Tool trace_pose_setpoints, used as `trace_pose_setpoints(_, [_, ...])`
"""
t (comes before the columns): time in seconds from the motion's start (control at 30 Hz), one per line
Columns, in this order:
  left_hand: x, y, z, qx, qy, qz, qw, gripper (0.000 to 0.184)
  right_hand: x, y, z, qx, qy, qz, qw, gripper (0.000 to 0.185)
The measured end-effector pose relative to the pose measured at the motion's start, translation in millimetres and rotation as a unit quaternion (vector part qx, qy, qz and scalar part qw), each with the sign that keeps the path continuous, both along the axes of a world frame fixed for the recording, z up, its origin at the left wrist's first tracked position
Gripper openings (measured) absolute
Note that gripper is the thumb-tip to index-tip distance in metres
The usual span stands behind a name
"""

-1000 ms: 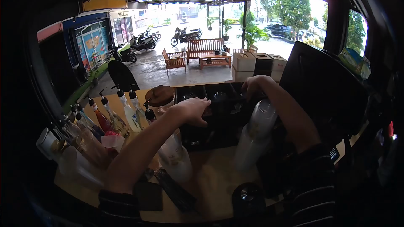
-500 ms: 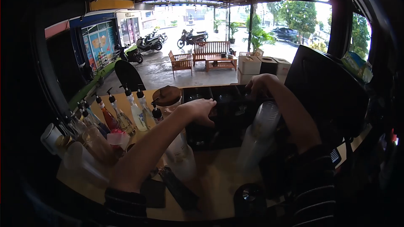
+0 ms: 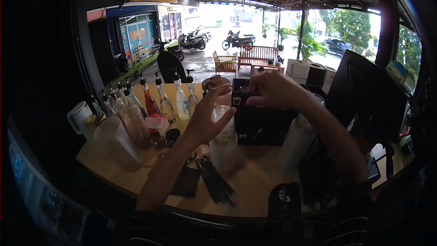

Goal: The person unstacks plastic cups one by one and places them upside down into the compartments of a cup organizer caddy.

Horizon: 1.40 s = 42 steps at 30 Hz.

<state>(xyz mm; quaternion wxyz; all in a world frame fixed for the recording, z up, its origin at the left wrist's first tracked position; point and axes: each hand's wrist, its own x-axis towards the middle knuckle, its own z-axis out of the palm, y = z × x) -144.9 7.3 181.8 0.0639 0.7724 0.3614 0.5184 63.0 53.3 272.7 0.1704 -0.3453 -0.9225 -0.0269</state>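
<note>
My left hand (image 3: 210, 115) is raised beside a stack of clear plastic cups (image 3: 223, 148), thumb and fingers spread, overlapping the upper cups from this angle. Whether it touches them I cannot tell. Over the black compartment box (image 3: 242, 87) hovers my right hand (image 3: 278, 90), its fingers bent and the thumb apart from them. Nothing shows between them, though the dark box makes contact hard to judge. A small cup picture marks the box's front. Another cup stack (image 3: 298, 139) stands below my right forearm.
Pump bottles (image 3: 182, 102) line the counter's left side, with a clear jug (image 3: 116, 141) nearer. Black straw-like sticks (image 3: 214, 182) and a dark cloth (image 3: 184, 182) lie in front. A black device (image 3: 284, 200) sits at the front edge; a dark screen (image 3: 364, 91) stands right.
My left hand has drawn back from the box toward the cups. The right hand has moved nearer to the left one, over the box. The view has turned left.
</note>
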Motion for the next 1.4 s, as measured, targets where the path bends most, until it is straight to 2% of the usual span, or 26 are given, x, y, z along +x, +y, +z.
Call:
trace_pose_setpoints(0.03, [-11.1,-8.2,-22.6,-0.001,-0.002,0.007,1.000,0.062,-2.3,-8.8,-19.9,-0.026,-0.004,0.041,0.999,0.049])
trace_pose_setpoints(0.07, [-21.1,-11.6,-47.7,-0.004,-0.054,0.024,0.998,0.071,-5.5,-19.6,-35.1,-0.080,-0.029,0.033,0.996,0.058])
trace_pose_setpoints(0.1, [-29.2,-12.7,-71.5,-0.010,-0.106,0.039,0.994,0.080,-11.9,-20.7,-51.9,-0.206,-0.042,0.004,0.978,0.086])
trace_pose_setpoints(0.13, [-35.2,-11.8,-93.4,-0.050,-0.100,0.067,0.992,0.103,-15.5,-20.7,-76.3,-0.214,0.004,0.006,0.977,0.094])
trace_pose_setpoints(0.17, [-35.8,-11.0,-110.3,-0.051,-0.104,0.068,0.991,0.103,-18.8,-16.4,-102.2,-0.217,0.050,0.007,0.975,0.103])
trace_pose_setpoints(0.23, [-28.9,-12.9,-133.9,-0.117,-0.107,0.066,0.985,0.111,-28.6,7.7,-164.9,-0.117,0.139,0.027,0.983,0.111])
trace_pose_setpoints(0.27, [-21.5,-14.3,-136.2,-0.172,-0.160,0.011,0.972,0.119,-34.7,4.9,-174.8,-0.169,0.170,0.009,0.971,0.113])
trace_pose_setpoints(0.3, [-18.1,-11.0,-143.3,-0.173,-0.162,0.014,0.971,0.119,-39.9,2.8,-184.0,-0.172,0.168,0.011,0.971,0.113])
trace_pose_setpoints(0.37, [-17.3,13.4,-165.0,-0.139,-0.143,0.019,0.980,0.119,-49.2,3.7,-197.6,-0.203,0.288,0.055,0.934,0.117])
trace_pose_setpoints(0.4, [-15.1,20.6,-164.8,-0.079,-0.096,0.069,0.990,0.117,-56.2,1.4,-199.3,-0.210,0.313,0.082,0.923,0.115])
trace_pose_setpoints(0.43, [-13.9,24.6,-167.0,-0.077,-0.097,0.068,0.990,0.117,-59.6,-0.3,-200.5,-0.208,0.313,0.082,0.923,0.115])
trace_pose_setpoints(0.6, [-10.2,19.9,-163.4,-0.144,-0.145,0.073,0.976,0.114,-67.4,-4.9,-200.2,-0.164,0.332,0.020,0.929,0.103])
trace_pose_setpoints(0.7, [-10.0,25.3,-171.1,-0.098,-0.134,0.100,0.981,0.115,-67.8,-5.3,-201.9,-0.123,0.334,0.016,0.934,0.096])
trace_pose_setpoints(0.83, [-9.4,23.3,-173.2,-0.133,-0.161,0.085,0.974,0.115,-68.3,-5.0,-209.0,-0.164,0.351,-0.008,0.922,0.098])
trace_pose_setpoints(1.03, [-8.2,21.0,-168.7,-0.130,-0.161,0.086,0.974,0.116,-72.9,2.5,-219.1,-0.157,0.428,0.057,0.888,0.094])
trace_pose_setpoints(1.1, [-4.5,17.5,-165.1,-0.140,-0.176,0.093,0.970,0.115,-77.6,9.4,-215.8,-0.137,0.501,0.104,0.849,0.092])
trace_pose_setpoints(1.13, [-5.4,17.5,-164.5,-0.137,-0.175,0.093,0.971,0.115,-78.9,3.4,-202.6,-0.135,0.501,0.106,0.848,0.092])
trace_pose_setpoints(1.2, [-7.8,17.3,-162.4,-0.144,-0.162,0.026,0.976,0.113,-76.6,-10.8,-173.2,-0.051,0.446,0.061,0.892,0.091])
trace_pose_setpoints(1.23, [-9.9,15.7,-159.3,-0.140,-0.161,0.026,0.977,0.113,-75.2,-15.6,-161.4,-0.047,0.447,0.063,0.891,0.091])
trace_pose_setpoints(1.3, [-19.7,11.0,-150.0,-0.132,-0.195,-0.094,0.967,0.122,-73.6,-24.7,-139.7,-0.014,0.419,0.081,0.904,0.089])
trace_pose_setpoints(1.33, [-25.9,-1.2,-134.9,-0.127,-0.193,-0.092,0.969,0.122,-72.2,-31.4,-131.1,-0.011,0.420,0.086,0.903,0.089])
trace_pose_setpoints(1.4, [-39.0,-36.2,-100.6,-0.077,-0.318,-0.055,0.943,0.122,-69.5,-45.6,-116.3,0.034,0.353,0.110,0.929,0.088])
